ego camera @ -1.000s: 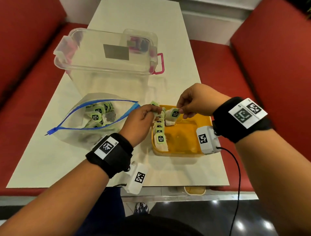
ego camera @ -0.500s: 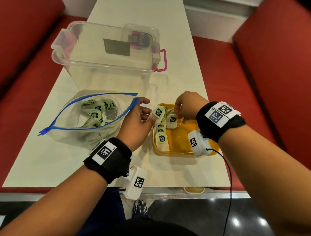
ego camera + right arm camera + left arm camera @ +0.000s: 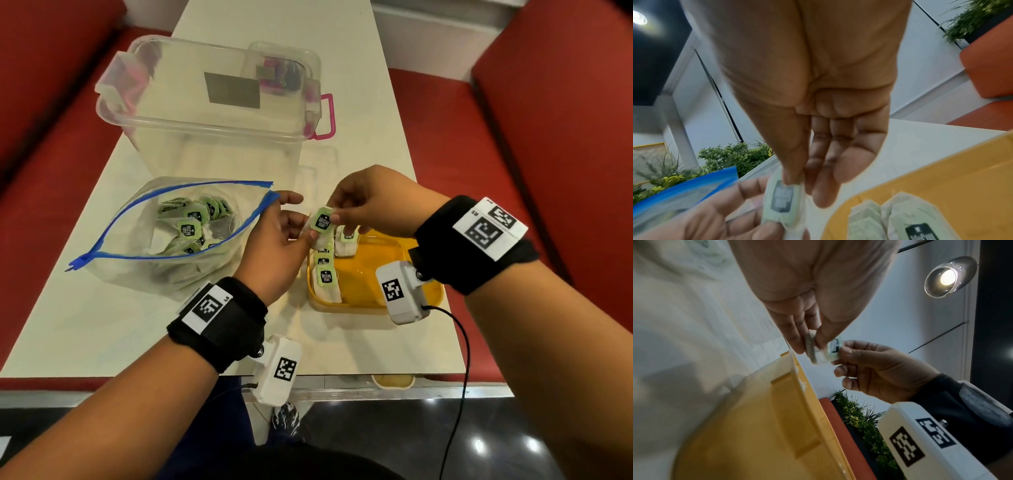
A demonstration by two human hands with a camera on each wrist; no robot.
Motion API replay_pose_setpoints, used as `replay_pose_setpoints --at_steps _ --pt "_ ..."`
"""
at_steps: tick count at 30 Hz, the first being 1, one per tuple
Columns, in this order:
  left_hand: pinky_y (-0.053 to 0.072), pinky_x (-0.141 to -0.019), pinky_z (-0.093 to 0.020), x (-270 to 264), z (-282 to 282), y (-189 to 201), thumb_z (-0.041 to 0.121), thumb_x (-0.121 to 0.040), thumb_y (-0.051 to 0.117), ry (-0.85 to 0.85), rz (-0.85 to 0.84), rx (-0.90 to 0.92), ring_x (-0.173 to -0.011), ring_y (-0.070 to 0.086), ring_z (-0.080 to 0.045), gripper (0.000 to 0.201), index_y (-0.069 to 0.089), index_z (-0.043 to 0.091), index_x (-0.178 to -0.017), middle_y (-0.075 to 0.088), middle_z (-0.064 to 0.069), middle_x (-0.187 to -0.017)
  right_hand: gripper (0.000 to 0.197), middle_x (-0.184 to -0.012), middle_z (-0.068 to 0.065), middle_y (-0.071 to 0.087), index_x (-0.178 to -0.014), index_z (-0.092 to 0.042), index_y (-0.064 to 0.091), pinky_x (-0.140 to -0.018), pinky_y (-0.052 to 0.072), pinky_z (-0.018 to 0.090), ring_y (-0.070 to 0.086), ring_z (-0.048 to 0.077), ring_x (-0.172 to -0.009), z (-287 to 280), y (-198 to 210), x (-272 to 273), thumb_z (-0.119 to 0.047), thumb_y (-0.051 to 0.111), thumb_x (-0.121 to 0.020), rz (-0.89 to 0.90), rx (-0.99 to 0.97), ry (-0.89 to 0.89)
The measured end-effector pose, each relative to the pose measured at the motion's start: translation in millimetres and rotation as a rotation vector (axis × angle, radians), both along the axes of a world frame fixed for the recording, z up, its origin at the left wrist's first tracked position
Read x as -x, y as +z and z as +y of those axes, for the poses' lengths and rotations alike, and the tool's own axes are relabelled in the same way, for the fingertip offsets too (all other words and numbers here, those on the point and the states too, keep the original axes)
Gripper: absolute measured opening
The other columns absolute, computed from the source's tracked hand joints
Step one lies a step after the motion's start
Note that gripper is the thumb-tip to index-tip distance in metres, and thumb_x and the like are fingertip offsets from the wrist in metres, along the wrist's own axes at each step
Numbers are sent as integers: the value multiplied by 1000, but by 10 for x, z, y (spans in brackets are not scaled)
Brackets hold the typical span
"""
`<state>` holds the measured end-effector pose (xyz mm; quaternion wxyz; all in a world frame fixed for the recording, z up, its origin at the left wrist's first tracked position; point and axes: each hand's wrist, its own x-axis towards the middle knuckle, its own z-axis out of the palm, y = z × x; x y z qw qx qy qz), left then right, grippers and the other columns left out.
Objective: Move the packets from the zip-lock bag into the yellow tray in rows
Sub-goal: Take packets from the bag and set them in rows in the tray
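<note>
Packets mostly left in bag. One packet pinched between left hand and right hand, above tray. One row laid, second barely begun.

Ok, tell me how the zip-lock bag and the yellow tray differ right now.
The zip-lock bag is soft, clear plastic with a blue zip; the tray is rigid, opaque yellow. The bag holds packets in a loose heap; the tray's packets lie in a row along its left side, with one more beside it. The bag sits left of the hands, the tray under the right hand. Both are open-topped, hold green-labelled packets and rest on the table.
</note>
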<state>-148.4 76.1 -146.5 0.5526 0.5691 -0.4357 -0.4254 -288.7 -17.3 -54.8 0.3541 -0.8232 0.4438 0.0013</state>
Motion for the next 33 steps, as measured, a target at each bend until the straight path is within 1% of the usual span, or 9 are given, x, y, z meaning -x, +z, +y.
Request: replay_pose_setpoints --at_steps 4,6,8,12,17,19,26,29,33 --pt "52 -75 -16 1 20 -26 10 -88 67 20 -134 -16 -94 62 0 31 50 28 -105 62 5 -100 10 -63 -5 68 -90 -9 68 -52 48 15 65 5 -54 -15 14 34 -16 72 -84 -42 49 -28" --pt "51 -77 -19 -26 35 -70 19 -87 68 42 -297 -51 -96 59 -3 25 54 23 -108 60 7 -106 8 -57 -8 66 -86 -11 68 -48 43 9 62 0 -48 -43 31 80 -16 74 -82 -2 83 -33" --pt "51 -76 -28 -52 53 -109 24 -88 67 38 -370 -133 -85 60 -9 28 57 18 -113 60 3 -105 6 -59 -8 66 -85 -13 69 -49 42 9 64 2 -51 -74 27 127 -17 73 -82 87 111 -22" --pt "54 -74 -39 -60 87 -156 27 -86 66 -16 -383 -253 -77 65 -21 29 58 19 -113 65 -5 -85 3 -73 2 73 -87 -13 70 -63 54 22 71 12 -62 -131 -90 155 -12 69 -84 317 84 24" --pt "59 -61 -40 -32 116 -103 18 -88 62 -61 -305 -286 -67 69 -24 21 60 14 -109 65 -14 -80 7 -71 0 71 -90 -9 70 -55 49 20 67 10 -55 -207 -313 76 -7 65 -85 459 56 13" --pt "59 -57 -36 -31 120 -81 16 -89 62 -68 -292 -284 -65 69 -26 20 60 12 -109 65 -16 -82 8 -76 3 72 -91 -8 69 -53 48 20 66 11 -55 -240 -355 38 -5 63 -86 477 72 -15" --pt "58 -54 -31 -24 120 -56 18 -89 63 -74 -287 -283 -63 69 -24 22 60 11 -109 66 -19 -83 7 -85 7 74 -91 -8 70 -70 58 30 67 13 -56 -257 -412 -57 -6 67 -85 433 38 -85" --pt "57 -53 -30 -26 126 -36 19 -90 64 -84 -296 -290 -62 68 -22 23 59 10 -110 66 -18 -82 7 -87 9 74 -92 -7 70 -69 58 31 69 16 -61 -222 -389 -81 -8 67 -86 442 44 -96" --pt "58 -67 -38 -57 175 24 25 -92 61 -141 -426 -292 -71 68 -21 28 58 9 -115 66 -7 -78 15 -87 8 73 -95 -4 69 -62 55 29 70 17 -64 -186 -246 -53 -14 70 -85 416 112 -106"
